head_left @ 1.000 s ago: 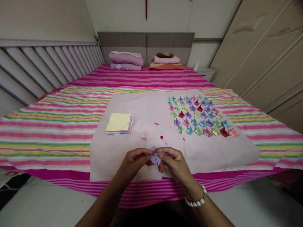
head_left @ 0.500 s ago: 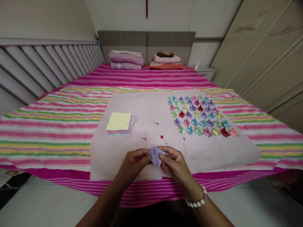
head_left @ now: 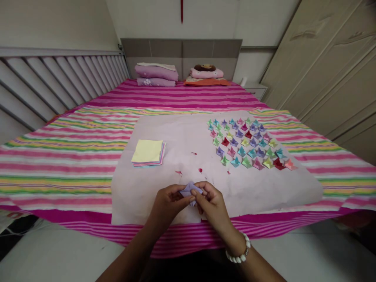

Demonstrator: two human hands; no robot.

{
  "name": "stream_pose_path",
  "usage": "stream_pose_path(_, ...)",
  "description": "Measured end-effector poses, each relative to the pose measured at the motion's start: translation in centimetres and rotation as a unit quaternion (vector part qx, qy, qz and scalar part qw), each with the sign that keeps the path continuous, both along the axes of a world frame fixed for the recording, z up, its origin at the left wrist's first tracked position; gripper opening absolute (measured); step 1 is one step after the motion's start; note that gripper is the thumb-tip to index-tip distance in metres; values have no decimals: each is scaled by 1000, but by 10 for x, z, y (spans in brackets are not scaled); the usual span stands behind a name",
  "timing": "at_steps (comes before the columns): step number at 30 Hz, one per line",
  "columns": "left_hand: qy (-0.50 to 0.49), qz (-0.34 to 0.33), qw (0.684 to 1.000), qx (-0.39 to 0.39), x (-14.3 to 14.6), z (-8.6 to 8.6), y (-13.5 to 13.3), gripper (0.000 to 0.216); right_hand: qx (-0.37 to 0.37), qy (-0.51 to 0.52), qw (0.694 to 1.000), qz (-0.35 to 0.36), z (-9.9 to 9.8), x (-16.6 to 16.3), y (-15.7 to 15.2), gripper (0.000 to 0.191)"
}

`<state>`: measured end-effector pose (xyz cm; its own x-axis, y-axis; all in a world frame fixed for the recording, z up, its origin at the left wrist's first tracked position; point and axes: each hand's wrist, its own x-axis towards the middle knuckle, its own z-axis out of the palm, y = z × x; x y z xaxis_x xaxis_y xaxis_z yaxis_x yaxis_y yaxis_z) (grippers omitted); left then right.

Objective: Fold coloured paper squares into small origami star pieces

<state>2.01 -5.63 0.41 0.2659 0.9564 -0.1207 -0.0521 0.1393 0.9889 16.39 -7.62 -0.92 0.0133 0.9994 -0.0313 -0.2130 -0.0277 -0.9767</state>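
Note:
A small folded piece of purple origami paper (head_left: 188,189) is held above the near edge of the pale sheet (head_left: 141,203). My left hand (head_left: 169,201) grips its left side between thumb and fingers. On the other side, my right hand (head_left: 212,201) pinches it, with the thumb lying across the front folds. Both thumbs partly cover the paper's lower half. Beyond my left hand lies a stack of square paper (head_left: 147,151) with a yellow sheet on top. Rows of folded paper pieces (head_left: 246,162) in many colours stand on the right of the sheet.
The sheet lies on a bed with a striped cover (head_left: 67,156). Red marks or scraps (head_left: 200,170) dot its middle. Folded bedding (head_left: 156,74) rests by the headboard (head_left: 164,49). A slatted rail (head_left: 64,78) runs along the left, and a wardrobe (head_left: 337,66) stands at right.
The purple paper has shifted slightly left and turned in my fingers. My right thumb has moved inward over its front, and my right wrist has moved a little left.

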Motion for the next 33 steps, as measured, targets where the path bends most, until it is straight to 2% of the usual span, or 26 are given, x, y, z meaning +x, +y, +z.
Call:
stream_pose_path(7, 2, 0, 1000, -9, 1, -5, 2, 16, -5, 13, 1000, 8, -7, -1, 0, 27)
stream_pose_path(14, 4, 20, 999, -32, 0, -2, 4, 16, 13, 51, 996, 76, -12, 9, -4, 21)
stream_pose_path(21, -32, 27, 999, -13, 3, 1, 3, 12, 20, 63, 997, 44, -12, 5, -2, 16)
stream_pose_path(29, -27, -60, 994, 88, -7, 2, 3, 13, 38, 66, 997, 16, -8, 4, -3, 9)
stream_pose_path(33, -23, -94, 991, 90, -11, 0, 3, 18, 34, 65, 997, 13, -7, 3, -2, 9)
